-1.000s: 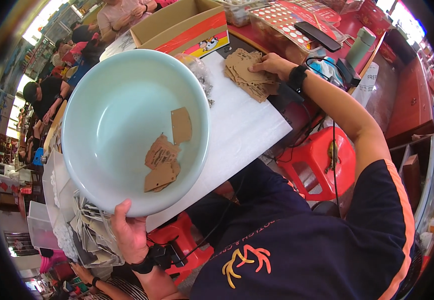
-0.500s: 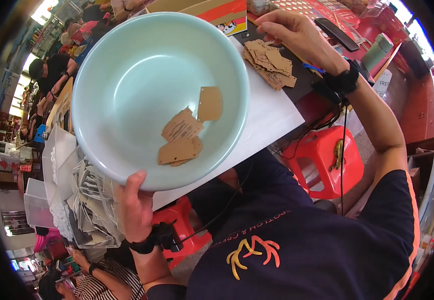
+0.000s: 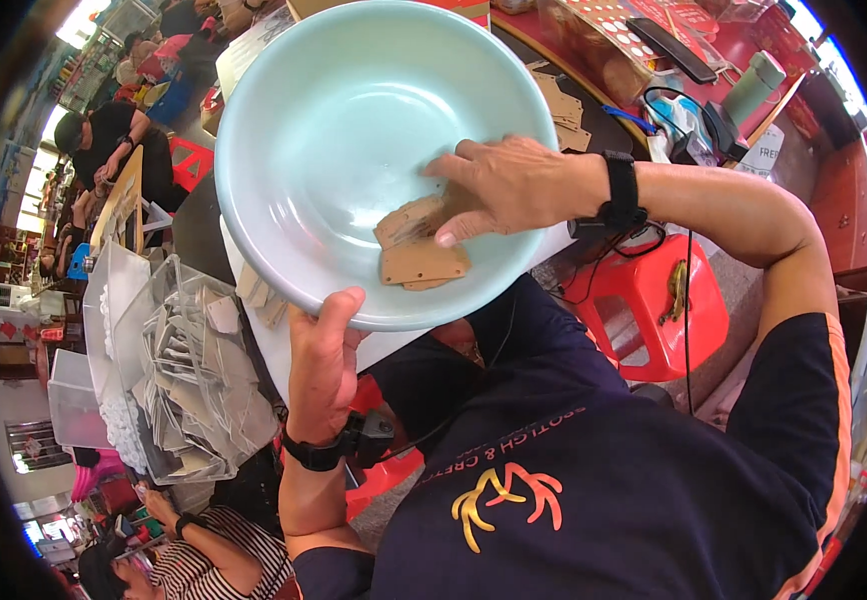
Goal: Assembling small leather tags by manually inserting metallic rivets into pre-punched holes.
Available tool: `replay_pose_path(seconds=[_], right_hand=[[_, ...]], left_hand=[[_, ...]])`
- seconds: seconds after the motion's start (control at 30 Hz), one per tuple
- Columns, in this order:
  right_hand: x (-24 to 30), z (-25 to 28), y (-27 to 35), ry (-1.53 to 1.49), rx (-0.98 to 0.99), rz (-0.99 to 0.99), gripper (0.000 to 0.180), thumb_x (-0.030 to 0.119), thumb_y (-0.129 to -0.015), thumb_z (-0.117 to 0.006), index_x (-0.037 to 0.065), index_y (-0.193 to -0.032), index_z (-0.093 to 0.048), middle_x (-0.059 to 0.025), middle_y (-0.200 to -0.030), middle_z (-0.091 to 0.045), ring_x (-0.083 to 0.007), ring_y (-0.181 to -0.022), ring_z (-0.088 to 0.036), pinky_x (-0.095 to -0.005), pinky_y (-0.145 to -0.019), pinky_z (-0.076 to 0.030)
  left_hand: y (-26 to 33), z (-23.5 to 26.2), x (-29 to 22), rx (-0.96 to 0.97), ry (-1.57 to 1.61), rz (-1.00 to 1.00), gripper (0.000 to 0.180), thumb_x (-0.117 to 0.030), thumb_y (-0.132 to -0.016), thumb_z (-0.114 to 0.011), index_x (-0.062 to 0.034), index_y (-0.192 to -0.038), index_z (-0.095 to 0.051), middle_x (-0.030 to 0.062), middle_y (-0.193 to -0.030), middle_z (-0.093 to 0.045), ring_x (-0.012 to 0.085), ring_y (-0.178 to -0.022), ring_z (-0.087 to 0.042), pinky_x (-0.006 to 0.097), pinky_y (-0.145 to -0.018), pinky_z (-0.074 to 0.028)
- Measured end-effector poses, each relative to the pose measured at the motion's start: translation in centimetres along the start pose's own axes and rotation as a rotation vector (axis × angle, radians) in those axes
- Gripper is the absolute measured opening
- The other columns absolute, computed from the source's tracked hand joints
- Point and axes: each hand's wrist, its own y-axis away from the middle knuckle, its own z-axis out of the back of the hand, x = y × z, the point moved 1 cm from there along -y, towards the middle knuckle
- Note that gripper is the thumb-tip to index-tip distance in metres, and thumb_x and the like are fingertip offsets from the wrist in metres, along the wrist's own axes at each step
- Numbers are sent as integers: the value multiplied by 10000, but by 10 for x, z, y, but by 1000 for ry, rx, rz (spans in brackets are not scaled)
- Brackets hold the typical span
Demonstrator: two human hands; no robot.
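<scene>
Reaching into a wide, round, light-blue plastic basin (image 3: 304,130), the right hand (image 3: 514,190) hangs over some small, flat, brown cardboard cards (image 3: 422,262) on the basin's floor, near the side closest to the wearer. The step in hand looks to be handling these loose cards inside the basin while the other hand steadies it. As a judgement, the next move calls for a fingertip under a card's edge and a firm hold on the rim.

The left hand (image 3: 324,345) grips the near rim, thumb over the lip and fingers below, mostly hidden. The right hand is loosely open, thumb and forefinger spread; its thumb tip is at the upper cards, though whether it touches them, I cannot tell. The palm hides part of the pile. More brown cardboard pieces (image 3: 562,105) lie beyond the basin's right rim.
</scene>
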Motion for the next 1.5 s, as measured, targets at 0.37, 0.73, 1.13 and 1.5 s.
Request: replay_pose_path(seconds=[0.37, 0.73, 1.13, 1.5], right_hand=[[11, -11, 11, 94, -257, 283, 807, 675, -816, -587, 72, -1346, -507, -225, -1324, -479, -427, -1160, -509, -481, -964, -459], [10, -2, 37, -138, 101, 552, 671, 410, -838, -679, 91, -1391, -476, -188, -1153, -615, -382, -1139, -537, -447, -997, -420], [9, 33, 32, -458, 151, 633, 351, 210, -875, -693, 23, -1167, -641, -140, -1066, -672, -326, -979, -620, -409, -845, -498], [-5, 90, 43, -977, -687, 98, 315, 280, -949, -628, 21, -1123, -671, -1, -888, -689, -45, -729, -611, -204, -610, -470]], left_hand=[[-4, -14, 2, 41, 16, 20, 567, -61, -852, -565, 29, -1374, -364, 155, -1256, -525, 258, -1108, -589, 411, -909, -533], [-13, 0, 2, 116, 145, 117, 549, -103, -858, -556, 42, -1362, -391, 167, -1289, -537, 294, -1156, -575, 467, -972, -493], [-12, 5, -13, 120, 227, 124, 524, -103, -855, -561, 41, -1338, -416, 161, -1263, -553, 285, -1136, -588, 482, -964, -499], [-63, 42, -77, -30, 280, -216, 442, -124, -878, -555, 36, -1277, -453, 158, -1250, -557, 307, -1159, -566, 484, -992, -489]])
